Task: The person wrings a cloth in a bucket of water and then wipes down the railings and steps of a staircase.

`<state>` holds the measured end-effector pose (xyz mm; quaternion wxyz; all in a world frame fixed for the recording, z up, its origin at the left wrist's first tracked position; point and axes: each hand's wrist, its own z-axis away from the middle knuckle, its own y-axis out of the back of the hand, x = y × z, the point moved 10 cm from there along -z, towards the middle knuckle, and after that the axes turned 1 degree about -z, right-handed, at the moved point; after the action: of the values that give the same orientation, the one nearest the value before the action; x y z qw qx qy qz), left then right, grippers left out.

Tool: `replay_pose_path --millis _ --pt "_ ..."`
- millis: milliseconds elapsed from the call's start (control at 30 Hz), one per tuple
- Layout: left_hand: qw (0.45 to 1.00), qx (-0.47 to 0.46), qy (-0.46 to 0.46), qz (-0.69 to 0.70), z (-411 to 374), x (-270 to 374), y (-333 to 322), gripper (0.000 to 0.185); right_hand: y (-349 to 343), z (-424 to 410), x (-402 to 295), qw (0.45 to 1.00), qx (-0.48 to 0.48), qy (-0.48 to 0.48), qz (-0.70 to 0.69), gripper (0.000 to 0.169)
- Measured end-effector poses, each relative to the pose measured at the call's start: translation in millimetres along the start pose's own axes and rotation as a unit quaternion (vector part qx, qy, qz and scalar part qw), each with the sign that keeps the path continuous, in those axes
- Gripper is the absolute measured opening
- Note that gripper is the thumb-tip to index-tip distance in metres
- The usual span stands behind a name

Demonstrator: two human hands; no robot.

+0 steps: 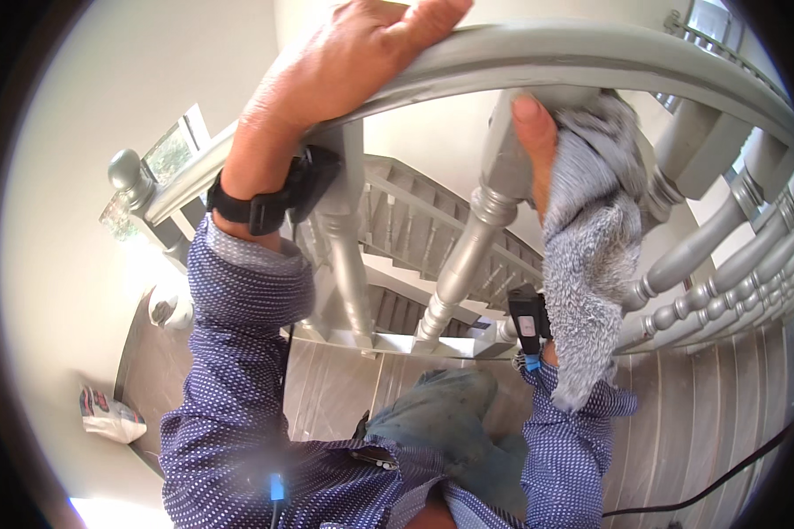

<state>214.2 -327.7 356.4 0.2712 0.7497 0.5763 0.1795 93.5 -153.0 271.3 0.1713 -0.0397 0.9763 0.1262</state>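
Observation:
A silver-grey painted handrail [569,56] curves across the top of the view. My left hand [344,66] lies over it with the thumb along the top, and the fingers pass out of sight. Below the rail, my right hand [537,142] grips a fluffy grey cloth [589,218] against the upper block of a turned baluster [466,231]. Only the thumb and part of that hand show; the cloth covers the rest and hangs down over the wrist. Another baluster [344,264] stands beneath my left forearm.
More balusters [695,258] run along the right. Beyond the railing, a lower staircase [410,211] descends. A newel post with a ball top [127,173] rises at left. A printed bag [111,415] and a white container [171,307] sit by the wall. A black cable [708,486] crosses the right side.

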Motion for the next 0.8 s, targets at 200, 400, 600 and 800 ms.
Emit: replay_pose_path --millis 200,400,600,800 --pt "0.961 0.018 0.272 0.043 20 -18 15 0.070 -80 120 26 0.971 -0.144 -0.159 -0.109 0.040" --pt "0.976 0.002 0.217 0.019 8 -20 3 0.081 -75 285 64 0.955 -0.198 -0.220 0.003 0.032" --pt "0.963 0.106 0.244 -0.043 11 13 1 0.084 -73 371 107 0.942 -0.210 -0.254 0.057 0.023" --pt "0.940 0.069 -0.187 -0.277 34 -38 2 0.058 -22 219 74 0.966 -0.131 -0.139 0.174 0.031"
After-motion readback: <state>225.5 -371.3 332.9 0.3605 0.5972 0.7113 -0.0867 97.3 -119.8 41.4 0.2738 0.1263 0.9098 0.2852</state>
